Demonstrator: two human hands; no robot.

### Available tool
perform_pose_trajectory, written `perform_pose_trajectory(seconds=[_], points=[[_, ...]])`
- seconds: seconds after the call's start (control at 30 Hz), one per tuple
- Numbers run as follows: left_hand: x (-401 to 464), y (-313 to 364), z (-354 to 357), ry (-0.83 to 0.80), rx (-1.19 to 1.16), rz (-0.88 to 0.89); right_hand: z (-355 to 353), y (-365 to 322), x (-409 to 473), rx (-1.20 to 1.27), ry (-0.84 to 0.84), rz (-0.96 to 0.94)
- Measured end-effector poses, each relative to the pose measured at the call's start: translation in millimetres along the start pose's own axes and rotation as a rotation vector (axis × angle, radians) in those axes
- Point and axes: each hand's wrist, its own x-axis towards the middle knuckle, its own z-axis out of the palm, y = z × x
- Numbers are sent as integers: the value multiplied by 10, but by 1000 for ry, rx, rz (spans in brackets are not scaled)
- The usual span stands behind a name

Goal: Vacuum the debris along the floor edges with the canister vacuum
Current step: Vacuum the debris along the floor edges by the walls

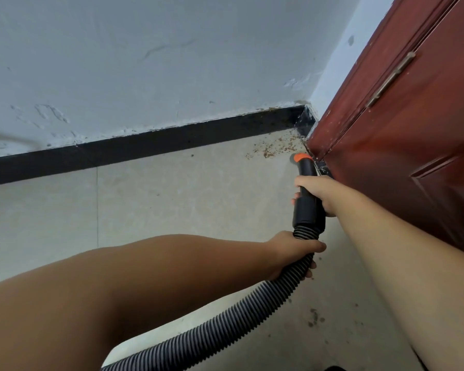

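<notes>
Brown crumbly debris point(275, 148) lies scattered on the pale floor tiles point(172, 199) in the corner where the black skirting board point(145, 145) meets the dark red wooden door point(402, 145). The black vacuum nozzle with an orange tip point(304, 180) points at it, close along the door's bottom edge. The right hand point(318, 195) grips the nozzle; the left hand point(292, 253) grips the ribbed black hose point(225, 319). Open tile spreads leftward.

A room corner in a home: pale floor tiles point(172, 199) meet a black skirting board point(145, 145) under a scuffed white plastered wall point(145, 62); a red-brown panelled door point(413, 129) stands right
</notes>
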Motion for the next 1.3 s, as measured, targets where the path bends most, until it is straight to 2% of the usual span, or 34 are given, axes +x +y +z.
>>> perform_pose_trajectory(seconds=[0.27,0.77,0.93,1.3], points=[[67,10,14,77,0,23,26,0,139,7,57,-53],[-439,-409,-391,302,-57,4,956,77,-287,-100,-191,-116],[-351,-231,-366,276,-45,35,797,-72,-206,-92,-149,-109],[66,85,159,158,43,43,-49,-81,79,-28,19,-9]])
